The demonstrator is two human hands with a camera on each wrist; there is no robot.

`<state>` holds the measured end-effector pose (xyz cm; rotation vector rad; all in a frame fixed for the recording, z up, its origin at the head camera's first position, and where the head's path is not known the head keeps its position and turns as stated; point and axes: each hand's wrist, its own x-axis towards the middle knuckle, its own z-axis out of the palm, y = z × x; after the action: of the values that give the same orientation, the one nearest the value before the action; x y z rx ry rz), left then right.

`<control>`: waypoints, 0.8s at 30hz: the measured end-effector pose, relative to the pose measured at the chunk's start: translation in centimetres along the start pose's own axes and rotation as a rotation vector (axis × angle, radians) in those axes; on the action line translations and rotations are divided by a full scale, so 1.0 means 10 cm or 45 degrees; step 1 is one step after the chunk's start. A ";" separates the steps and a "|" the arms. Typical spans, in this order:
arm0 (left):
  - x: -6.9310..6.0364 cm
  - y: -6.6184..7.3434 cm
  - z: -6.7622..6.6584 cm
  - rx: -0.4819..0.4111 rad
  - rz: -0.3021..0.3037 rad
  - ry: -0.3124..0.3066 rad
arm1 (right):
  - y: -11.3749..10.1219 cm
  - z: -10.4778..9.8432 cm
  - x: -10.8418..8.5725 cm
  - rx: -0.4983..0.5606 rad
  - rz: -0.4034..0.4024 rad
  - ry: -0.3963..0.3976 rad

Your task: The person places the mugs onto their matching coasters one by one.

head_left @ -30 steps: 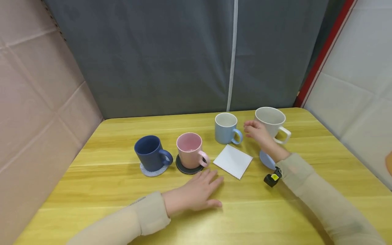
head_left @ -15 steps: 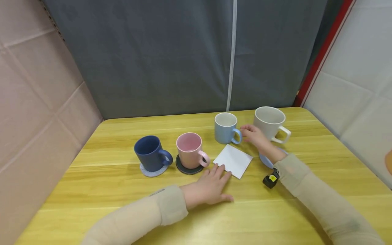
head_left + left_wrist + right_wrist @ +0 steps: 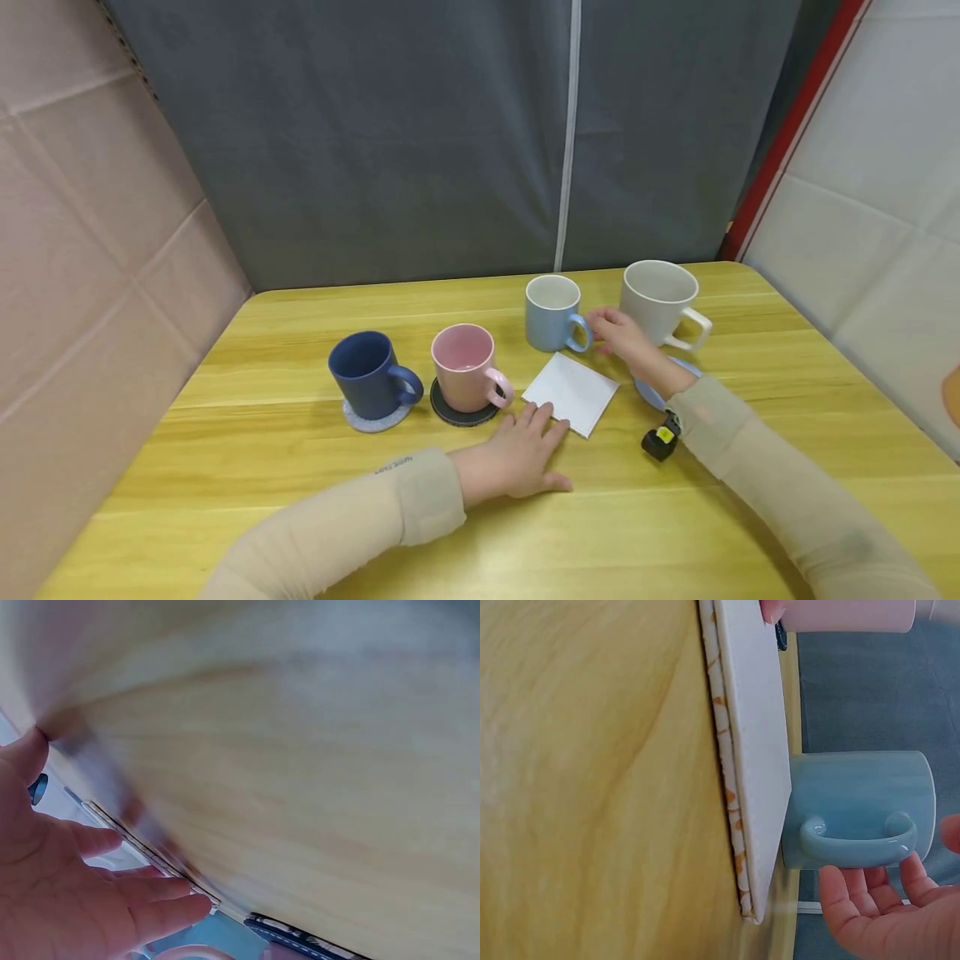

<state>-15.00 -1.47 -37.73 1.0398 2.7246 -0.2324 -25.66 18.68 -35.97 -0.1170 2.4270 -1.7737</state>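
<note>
My left hand (image 3: 517,458) lies spread on the table, its fingertips at the near edge of a square white coaster (image 3: 572,393); the left wrist view shows the palm (image 3: 60,900) with fingers apart. At the handle of a light blue mug (image 3: 551,317) is my right hand (image 3: 626,340). In the right wrist view, the fingers (image 3: 847,907) bend loosely beside the handle (image 3: 862,851), one fingertip seeming to touch it, while the thumb stays off it. That mug stands upright on the table, just behind the coaster.
A pink mug (image 3: 463,367) sits on a black round coaster (image 3: 453,414), and a navy mug (image 3: 367,379) on a grey one (image 3: 371,423). A large white mug (image 3: 660,300) stands beyond my right forearm, near a pale blue coaster (image 3: 651,397) partly covered by the wrist. A grey curtain (image 3: 375,150) closes off the back.
My left hand has slid right and forward until its fingertips reached the white coaster. My right hand has moved left to the light blue mug's handle. The mugs have stayed put.
</note>
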 end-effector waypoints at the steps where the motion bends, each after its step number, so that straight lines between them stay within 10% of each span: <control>1: 0.00 0.00 0.00 0.008 0.003 0.004 | 0.01 0.00 0.01 0.008 0.010 -0.011; 24: 0.00 0.01 0.01 0.080 0.020 0.027 | 0.11 0.11 0.27 0.445 0.122 -0.277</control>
<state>-14.91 -1.45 -37.79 1.0855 2.7437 -0.3077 -28.14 17.55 -37.47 -0.1451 1.9134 -1.9922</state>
